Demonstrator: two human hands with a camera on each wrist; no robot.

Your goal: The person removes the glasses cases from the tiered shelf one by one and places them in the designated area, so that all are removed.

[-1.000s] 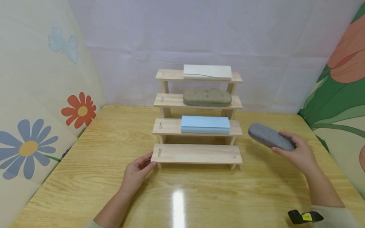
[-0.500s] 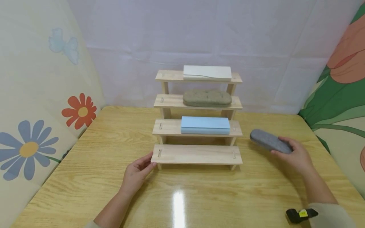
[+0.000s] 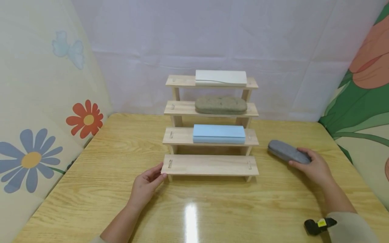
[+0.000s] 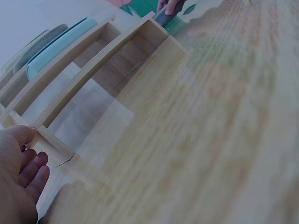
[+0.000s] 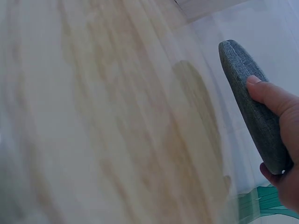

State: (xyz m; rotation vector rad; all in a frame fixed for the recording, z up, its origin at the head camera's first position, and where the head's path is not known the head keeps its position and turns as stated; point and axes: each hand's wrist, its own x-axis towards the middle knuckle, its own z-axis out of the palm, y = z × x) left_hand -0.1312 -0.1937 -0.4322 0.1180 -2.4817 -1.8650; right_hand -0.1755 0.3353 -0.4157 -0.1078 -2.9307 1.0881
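Note:
A four-step wooden display stand (image 3: 209, 165) stands mid-table in the head view. My left hand (image 3: 144, 185) pinches the left end of its lowest board, thumb at the front corner; the left wrist view shows the other fingers curled below. On the upper steps lie a white glasses case (image 3: 221, 78), an olive padded case (image 3: 221, 105) and a light blue case (image 3: 218, 134). To the right of the stand, my right hand (image 3: 317, 168) grips one end of a grey glasses case (image 3: 284, 150). In the right wrist view this case (image 5: 252, 112) is held above the table, thumb across it.
The wooden table (image 3: 231, 212) has a glossy top with a bright light reflection at the front. A white cloth backdrop (image 3: 152, 33) hangs behind. Flower-printed panels flank both sides. A black strap with a yellow label (image 3: 319, 225) sits by the right sleeve.
My right hand has shifted slightly down and left in the head view, the grey glasses case lowering with it. My left hand keeps its place on the stand.

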